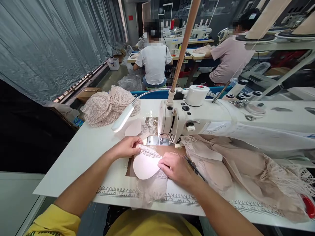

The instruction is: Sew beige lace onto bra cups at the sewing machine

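My left hand (129,146) is closed, thumb and fingers pinching the upper left end of a folded strip of beige lace fabric (149,151). Just below that strip lies a pale teardrop-shaped pad (145,167), with more lace hanging under it toward the table's front edge. At the pad's pointed right end, my right hand (176,166) is closed on the lace and pad edge. Both hands are in front of the presser foot (161,141) of a white sewing machine (168,119). Dark scissors (194,167) lie partly hidden beside my right hand.
Stacked lace pieces (103,109) sit at the table's back left, near a lamp (123,118) and a loose pad (133,128). Beige garments (242,167) heap on the right. A printed ruler (118,193) runs along the front edge. Two people sit at machines beyond.
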The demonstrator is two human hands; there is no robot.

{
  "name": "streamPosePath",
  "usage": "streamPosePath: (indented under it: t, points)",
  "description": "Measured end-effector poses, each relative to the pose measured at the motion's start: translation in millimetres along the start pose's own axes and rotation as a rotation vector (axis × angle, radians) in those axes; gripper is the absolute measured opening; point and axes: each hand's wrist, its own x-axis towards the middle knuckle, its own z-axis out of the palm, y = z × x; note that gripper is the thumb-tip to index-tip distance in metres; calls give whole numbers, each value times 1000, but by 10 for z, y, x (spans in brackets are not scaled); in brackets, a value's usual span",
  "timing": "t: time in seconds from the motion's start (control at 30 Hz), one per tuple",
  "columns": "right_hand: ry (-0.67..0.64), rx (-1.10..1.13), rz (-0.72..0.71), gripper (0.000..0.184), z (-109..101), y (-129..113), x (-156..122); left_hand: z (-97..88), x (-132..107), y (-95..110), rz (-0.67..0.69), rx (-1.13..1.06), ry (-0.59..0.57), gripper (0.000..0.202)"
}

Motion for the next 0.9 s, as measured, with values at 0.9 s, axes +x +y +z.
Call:
streamPosePath:
  t: [0.9]
  points:
    - [34, -256, 131, 18, 84, 71, 77, 255, 317, 433, 221, 484, 255, 18]
